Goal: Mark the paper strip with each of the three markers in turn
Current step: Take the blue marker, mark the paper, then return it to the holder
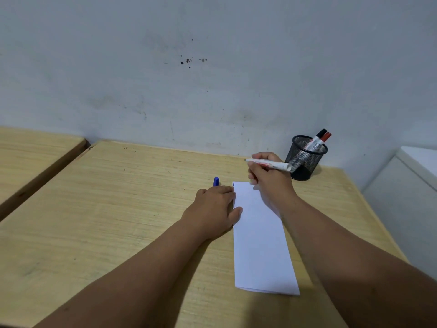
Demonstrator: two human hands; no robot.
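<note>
The right hand [267, 178] grips a marker [272, 165] with its cap off. The tip is up in the air and points toward the left hand [214, 207]. That hand is curled round a blue cap [216, 181], with its thumb on the paper strip [260, 245], which lies between both hands on the bench [118, 209]. A small blue line [233, 184] is already there. I think capping comes next, so bring tip and cap together slowly and push straight.

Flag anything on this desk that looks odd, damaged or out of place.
Nothing is spilled or broken. Only dark splatter marks stain the wall above the desk; the paper strip lies flat, with the spare markers standing in the mesh cup.
</note>
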